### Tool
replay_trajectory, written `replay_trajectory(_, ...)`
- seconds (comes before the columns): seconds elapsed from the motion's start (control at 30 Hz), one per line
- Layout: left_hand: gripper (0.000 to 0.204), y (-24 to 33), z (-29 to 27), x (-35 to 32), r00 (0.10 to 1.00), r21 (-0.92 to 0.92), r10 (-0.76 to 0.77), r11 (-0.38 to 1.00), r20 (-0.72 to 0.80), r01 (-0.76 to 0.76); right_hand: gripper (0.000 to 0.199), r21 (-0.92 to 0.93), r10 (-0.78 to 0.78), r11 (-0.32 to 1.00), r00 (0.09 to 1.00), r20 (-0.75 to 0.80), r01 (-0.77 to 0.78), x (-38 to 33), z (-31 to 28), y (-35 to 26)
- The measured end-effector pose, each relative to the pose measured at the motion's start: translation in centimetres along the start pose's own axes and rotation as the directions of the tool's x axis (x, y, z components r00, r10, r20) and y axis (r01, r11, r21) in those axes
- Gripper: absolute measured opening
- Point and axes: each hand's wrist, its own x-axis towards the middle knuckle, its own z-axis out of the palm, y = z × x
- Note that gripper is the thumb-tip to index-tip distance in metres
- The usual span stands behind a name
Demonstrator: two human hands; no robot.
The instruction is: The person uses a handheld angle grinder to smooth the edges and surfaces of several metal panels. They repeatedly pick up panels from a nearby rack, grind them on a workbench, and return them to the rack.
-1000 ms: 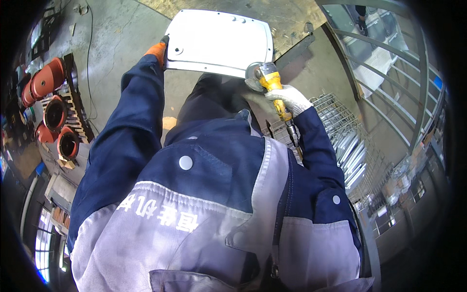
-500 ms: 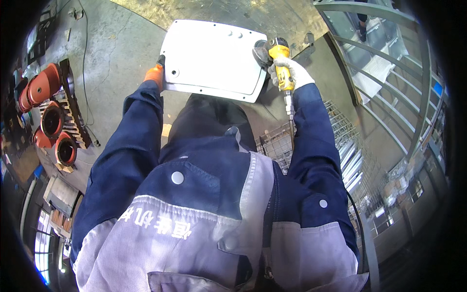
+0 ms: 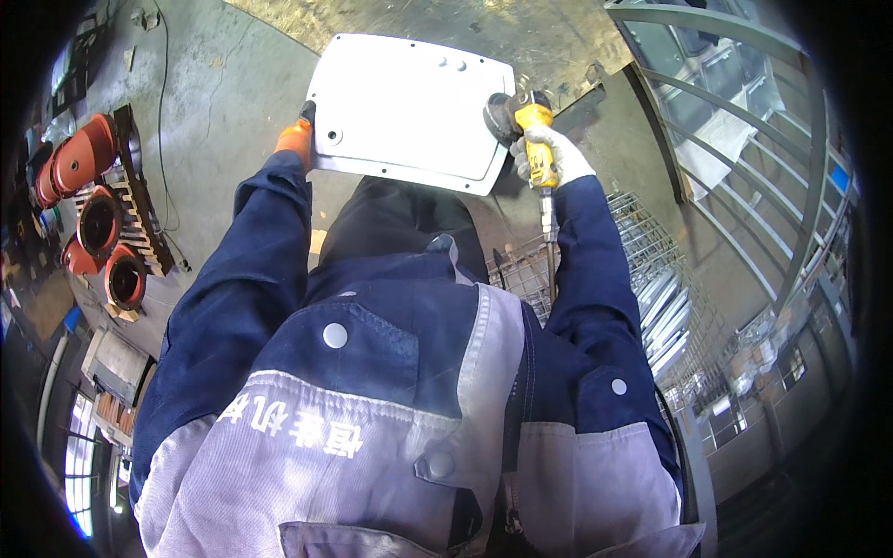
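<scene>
A white rectangular panel (image 3: 405, 107) with rounded corners, small holes along its rim and a larger hole near one corner is held out in front of me. My left hand (image 3: 297, 139), in an orange and black glove, is closed on its left edge. In a pale glove, my right hand (image 3: 555, 154) wraps round the body of a yellow angle grinder (image 3: 537, 135). The grinder's dark round disc (image 3: 501, 118) lies at the panel's right edge and seems to touch it. A metal fitting and a thin hose (image 3: 550, 223) run back from the tool toward my right forearm.
Orange-red round housings (image 3: 99, 223) stand on a wooden pallet (image 3: 139, 200) at the left. A cable (image 3: 162, 121) lies on the floor. On the right are a wire mesh basket (image 3: 651, 242) with silvery bars and a grey metal frame (image 3: 744, 167). A worn yellowish board (image 3: 521, 28) lies beyond the panel.
My right hand and the grinder have moved a little toward me along the panel's right edge. The left hand keeps its hold, and the panel has barely shifted.
</scene>
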Motion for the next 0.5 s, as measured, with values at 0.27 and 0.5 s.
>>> replay_trajectory(0.27,0.09,-0.6,-0.5,1.4,1.0,0.078,0.022,0.997,-0.013,-0.021,0.027,0.031,0.116,0.992,0.988,0.104,-0.119,-3.0,-1.7,5.7)
replay_trajectory(0.5,0.086,1.3,-0.2,-1.3,0.999,0.016,-0.02,1.0,0.026,0.02,0.033,-0.018,0.113,0.994,0.966,0.231,-0.112,-5.9,-2.9,10.7)
